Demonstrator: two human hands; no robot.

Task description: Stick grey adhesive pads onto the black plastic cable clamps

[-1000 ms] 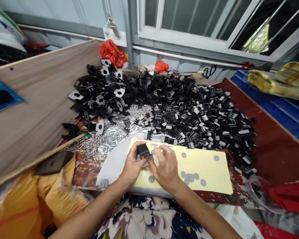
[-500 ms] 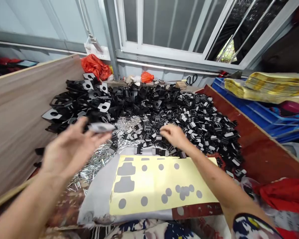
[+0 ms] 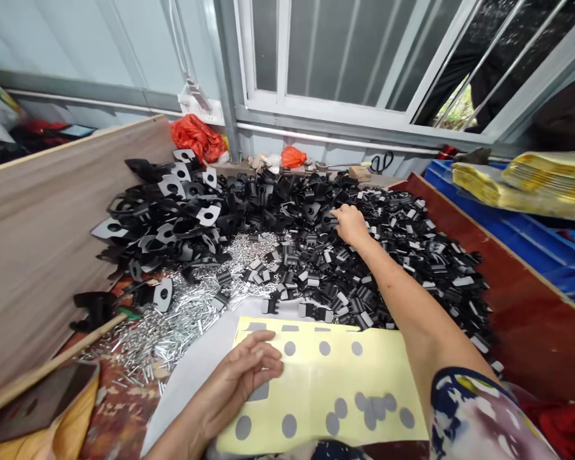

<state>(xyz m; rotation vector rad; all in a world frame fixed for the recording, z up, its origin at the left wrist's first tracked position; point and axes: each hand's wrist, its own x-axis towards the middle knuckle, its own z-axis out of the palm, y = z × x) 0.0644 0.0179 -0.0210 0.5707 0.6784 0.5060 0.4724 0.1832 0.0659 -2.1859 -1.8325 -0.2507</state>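
Observation:
My left hand [image 3: 243, 377] rests over the left side of a yellow sheet [image 3: 316, 383] marked with grey circles, its fingers loosely stretched and holding nothing. Farther out, my right hand [image 3: 351, 225] reaches into the heap of black plastic parts [image 3: 287, 201], thumb and fingertips closing at a black plastic part [image 3: 329, 222] there. Between the heaps lie small metal pins [image 3: 172, 332]. At the left is a pile of larger black pieces with grey faces [image 3: 170, 185], each face with a dark round hole.
A wooden board [image 3: 67, 204] bounds the left side and a red-brown board [image 3: 527, 268] the right. A stick with a green end [image 3: 76, 345] lies at lower left. Scissors [image 3: 382, 162] lie at the back. Yellow sheets [image 3: 551, 179] sit on blue crates [image 3: 522, 230] at right.
My left hand has let go of the black piece with a grey face and come back over the yellow sheet. My right hand has moved farther into the heap. The view has shifted slightly.

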